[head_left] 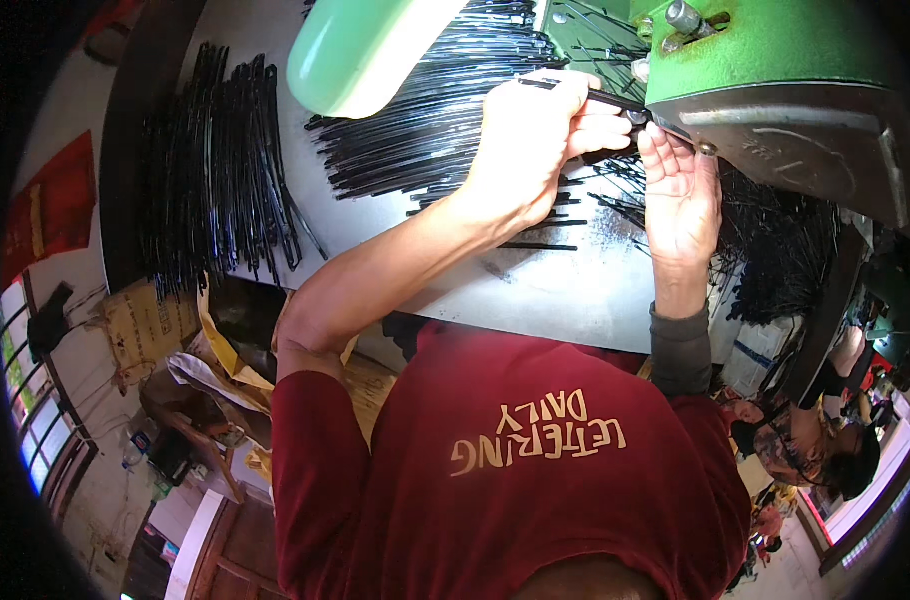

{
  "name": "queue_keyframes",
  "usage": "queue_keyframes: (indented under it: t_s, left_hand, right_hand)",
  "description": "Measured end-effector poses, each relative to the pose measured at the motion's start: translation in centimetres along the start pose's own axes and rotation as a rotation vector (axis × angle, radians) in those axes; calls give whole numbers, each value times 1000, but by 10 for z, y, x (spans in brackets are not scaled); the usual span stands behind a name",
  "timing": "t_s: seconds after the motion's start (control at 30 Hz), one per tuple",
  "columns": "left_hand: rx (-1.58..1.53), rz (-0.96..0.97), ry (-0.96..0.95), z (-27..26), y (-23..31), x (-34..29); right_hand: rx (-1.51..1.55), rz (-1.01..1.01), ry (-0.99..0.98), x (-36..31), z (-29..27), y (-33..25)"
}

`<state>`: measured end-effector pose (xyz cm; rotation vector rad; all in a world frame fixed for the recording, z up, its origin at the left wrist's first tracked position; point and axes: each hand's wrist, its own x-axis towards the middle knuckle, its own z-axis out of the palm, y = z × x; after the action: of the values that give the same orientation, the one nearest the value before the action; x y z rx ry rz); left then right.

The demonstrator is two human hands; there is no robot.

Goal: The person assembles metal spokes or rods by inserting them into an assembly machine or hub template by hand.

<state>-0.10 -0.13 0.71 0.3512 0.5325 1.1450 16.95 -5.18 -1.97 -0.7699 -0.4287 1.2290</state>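
Observation:
My left hand (540, 135) is closed around a thin black rod (615, 99), which runs rightward to the green machine (765, 60). My right hand (682, 190) is raised palm-up just below the machine's dark lower edge. Its fingers lie close together around the right end of the rod, their tips partly hidden. Below and left of my left hand, a large bundle of black rods (395, 150) lies side by side on the pale metal worktable (535, 300). More loose black rods (620, 190) lie between and behind my hands.
A second bundle of black rods (220, 170) lies at the table's left. A pale green lamp (365, 50) hangs over the middle. At the right is a tangled heap of black rods (775, 240). Cardboard (150, 325) stands lower left; another person (815, 445) is at the far right.

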Motion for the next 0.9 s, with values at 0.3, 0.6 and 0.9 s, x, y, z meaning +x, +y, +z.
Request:
queue_keyframes:
  t_s: [0.3, 0.6, 0.9]
  left_hand:
    - [335, 79, -170, -8, 6, 5]
    - [323, -208, -149, -8, 15, -18]
    - [295, -385, -169, 6, -22, -47]
  right_hand:
    - [114, -24, -249, 3, -10, 4]
    - [-859, 500, -407, -48, -14, -85]
    - [-2131, -909, 127, -11, -87, -172]
